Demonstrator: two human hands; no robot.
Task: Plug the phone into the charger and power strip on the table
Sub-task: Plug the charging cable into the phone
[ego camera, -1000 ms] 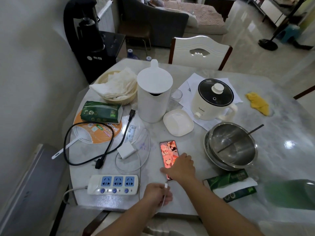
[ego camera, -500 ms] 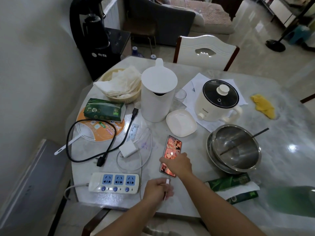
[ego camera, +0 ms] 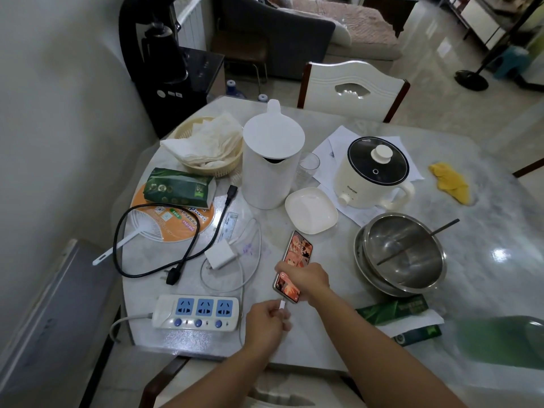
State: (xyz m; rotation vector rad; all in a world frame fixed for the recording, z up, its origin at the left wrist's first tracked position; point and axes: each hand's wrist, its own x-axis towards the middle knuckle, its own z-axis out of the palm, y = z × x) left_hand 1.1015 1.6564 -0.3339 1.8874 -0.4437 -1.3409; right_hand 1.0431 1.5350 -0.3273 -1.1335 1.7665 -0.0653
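Observation:
The phone (ego camera: 299, 251), screen lit with a pink picture, is tilted up off the table near the front edge. My right hand (ego camera: 306, 278) grips it across its lower half. My left hand (ego camera: 266, 321) pinches the white cable plug (ego camera: 282, 304), whose tip touches the phone's bottom edge. The thin white cable (ego camera: 244, 278) loops back to the white charger block (ego camera: 218, 254), which lies loose on the table. The white power strip (ego camera: 196, 312) with three blue sockets lies at the front left, all its sockets vacant.
A black power cord (ego camera: 153, 240) curls left of the charger. Behind stand a white kettle (ego camera: 272, 160), a white dish (ego camera: 311, 214) and a cream electric pot (ego camera: 374, 175). Steel bowls (ego camera: 401, 254) sit right, tissue packs (ego camera: 397, 312) at front right.
My right hand slid down the phone and lifted and turned it toward my left hand. My left hand brought the cable plug up to the phone's bottom edge.

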